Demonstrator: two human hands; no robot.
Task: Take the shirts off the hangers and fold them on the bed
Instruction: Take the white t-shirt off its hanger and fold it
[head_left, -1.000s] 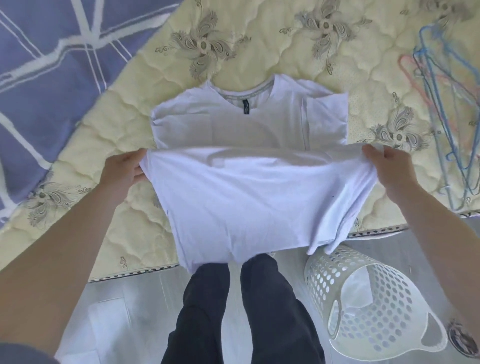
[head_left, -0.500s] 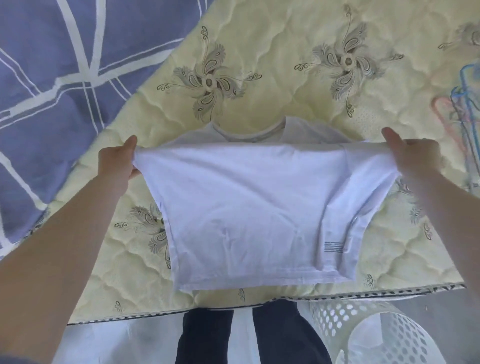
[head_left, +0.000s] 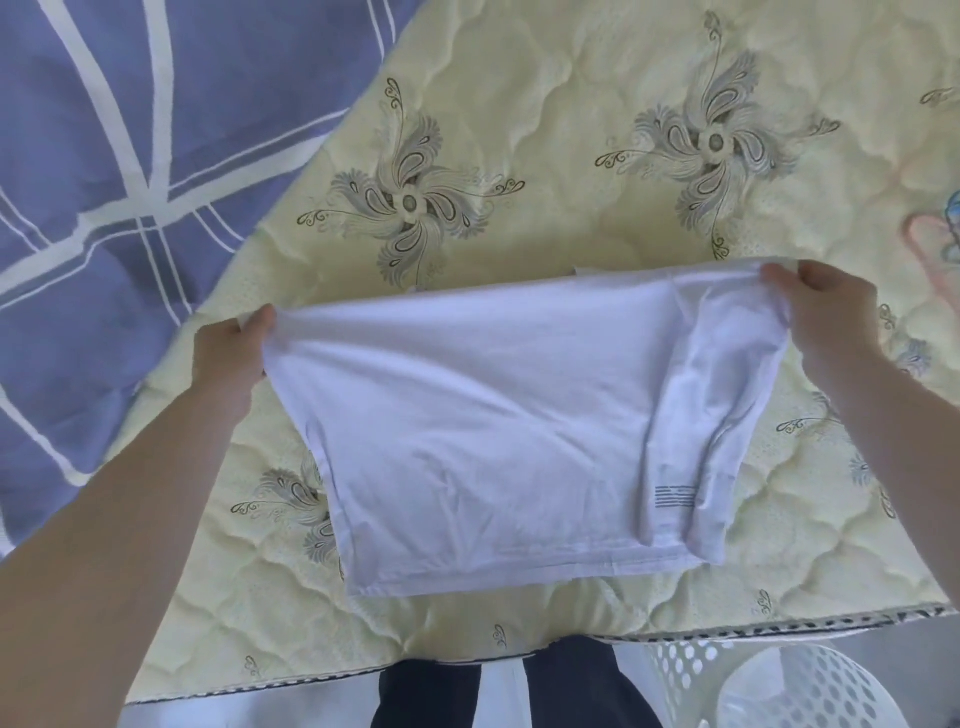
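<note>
Cream quilted mattress (head_left: 571, 130), blue sheet (head_left: 130, 130) alongside; left hand (head_left: 228, 353) and right hand (head_left: 831, 317), fingers (head_left: 779, 275) pinching white shirt (head_left: 493, 415).

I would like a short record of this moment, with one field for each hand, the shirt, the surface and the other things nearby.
left hand: grips the far left corner of the white shirt
right hand: grips the far right corner
shirt state: off the hanger, doubled over, near part lying on the mattress
shirt detail: small print of grey lines near its right side
left of mattress: blue cover with white lines
floor, lower right: white basket with holes, partly out of view
</note>
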